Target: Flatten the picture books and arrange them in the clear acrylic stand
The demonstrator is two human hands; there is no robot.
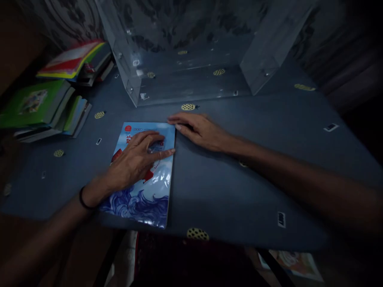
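Note:
A thin blue book [152, 195] with a wave picture and red print lies face up near the front edge of the table. My left hand [136, 159] rests across its cover with the fingers spread, hiding part of the title and picture. Beside the book's top right corner is my right hand [199, 129], its fingers stretched out and the fingertips at that corner. Neither hand is wrapped round anything.
A clear plastic box-like stand [191, 85] stands at the back of the blue-covered table [221, 191]. At the left are a stack with a green book [32, 101] and another stack with a red and yellow book [72, 59]. Below the table edge lies a colourful book [295, 263].

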